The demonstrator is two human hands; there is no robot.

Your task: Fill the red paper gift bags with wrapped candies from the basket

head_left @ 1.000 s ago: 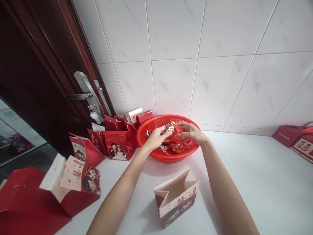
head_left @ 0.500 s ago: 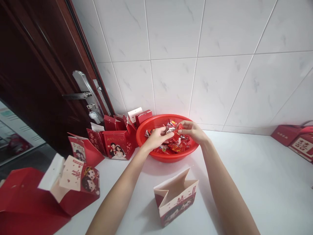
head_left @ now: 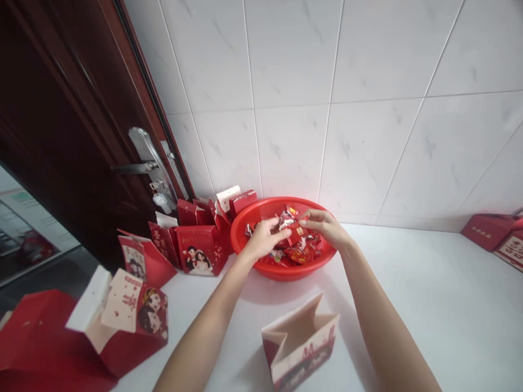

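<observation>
Both hands are over a red plastic basket [head_left: 294, 275] that holds a heap of wrapped candies [head_left: 300, 253]. My left hand [head_left: 263, 238] pinches candy between thumb and fingers, with a dark-and-white wrapper [head_left: 288, 219] showing at its fingertips. A red wrapped candy [head_left: 298, 231] is in the pinch of my right hand [head_left: 327, 227], close to the left fingertips. In front of the basket stands an open-topped paper gift box [head_left: 300, 348], red and cream with cartoon figures. Its visible inside shows no candy.
Several red gift boxes [head_left: 200, 250] stand along the left side, some with raised flaps [head_left: 118, 305]. Another red box [head_left: 486, 231] is at the far right by the tiled wall [head_left: 294, 147]. A dark wooden door with a metal handle [head_left: 143, 166] is behind the boxes at left.
The whole view has shifted slightly, so everything sits a little lower. The red candy between my hands now shows more fully. Both hands stay over the basket.
</observation>
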